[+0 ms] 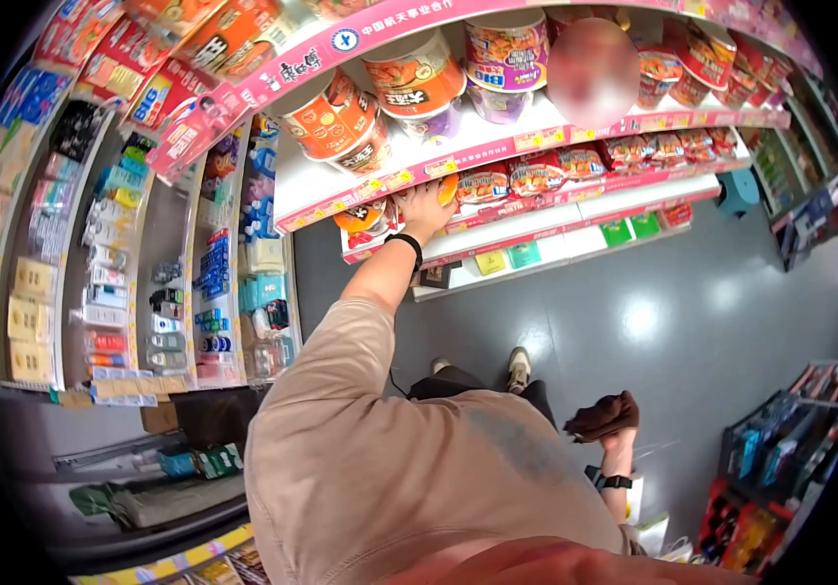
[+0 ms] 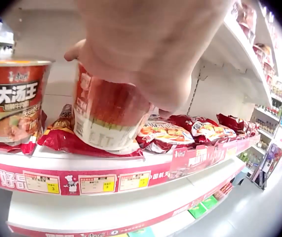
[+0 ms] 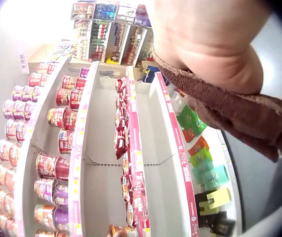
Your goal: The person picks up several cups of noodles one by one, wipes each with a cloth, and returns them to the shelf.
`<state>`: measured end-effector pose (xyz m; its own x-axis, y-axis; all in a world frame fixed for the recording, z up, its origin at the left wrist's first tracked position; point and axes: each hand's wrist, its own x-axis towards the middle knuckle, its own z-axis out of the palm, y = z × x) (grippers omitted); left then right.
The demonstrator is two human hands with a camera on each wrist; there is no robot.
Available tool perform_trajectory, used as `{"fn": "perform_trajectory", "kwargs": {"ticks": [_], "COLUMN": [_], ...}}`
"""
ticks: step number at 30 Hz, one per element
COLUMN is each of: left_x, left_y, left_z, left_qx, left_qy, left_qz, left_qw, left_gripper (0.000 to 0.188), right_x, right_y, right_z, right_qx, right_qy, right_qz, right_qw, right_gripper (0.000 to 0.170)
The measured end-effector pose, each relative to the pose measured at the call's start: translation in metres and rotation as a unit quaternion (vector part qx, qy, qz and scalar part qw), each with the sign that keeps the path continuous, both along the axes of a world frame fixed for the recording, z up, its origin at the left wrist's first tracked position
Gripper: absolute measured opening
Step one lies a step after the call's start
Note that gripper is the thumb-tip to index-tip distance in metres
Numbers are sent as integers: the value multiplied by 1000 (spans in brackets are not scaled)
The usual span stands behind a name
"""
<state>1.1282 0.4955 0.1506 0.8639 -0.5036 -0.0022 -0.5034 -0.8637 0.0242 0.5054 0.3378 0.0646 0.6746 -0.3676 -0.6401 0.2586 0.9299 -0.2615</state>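
Note:
My left hand [image 1: 427,210] grips an orange-red instant noodle cup [image 2: 112,111] from above. The cup is over red noodle packets [image 2: 69,138] near the shelf's front edge, and it tilts slightly in the left wrist view. To its left, a similar noodle cup [image 2: 15,101] stands on packets. My right hand [image 1: 619,436] is low at my side, holding a crumpled brown cloth [image 1: 602,417]. In the right wrist view the cloth [image 3: 234,111] hangs beneath the palm; the fingers there are hidden.
Large noodle buckets [image 1: 414,73] line the shelf above the left hand. Red packets [image 1: 580,161] run along its shelf to the right. A lower shelf holds green boxes [image 1: 630,227]. Toiletry shelves [image 1: 107,263] stand at left, and a dark display rack [image 1: 779,439] stands at right.

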Motion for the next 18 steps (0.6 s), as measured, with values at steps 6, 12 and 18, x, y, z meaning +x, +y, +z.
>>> {"fn": "perform_trajectory", "kwargs": {"ticks": [6, 12, 18], "left_x": [-8, -14, -51], "left_y": [15, 39, 63], "left_z": [11, 2, 54], "left_qx": [51, -10, 47], "left_qy": [5, -30, 287], "left_qz": [13, 73, -8], "left_qw": [999, 997, 957], "left_gripper": [101, 107, 80], "right_x": [38, 65, 28], "right_y": [-20, -53, -75], "right_z": [22, 35, 6], "right_qx": [-62, 52, -40], "right_qy": [44, -168, 123], "right_qz": [52, 189, -2], "right_qw": [996, 966, 992], "right_gripper": [40, 28, 51]}}
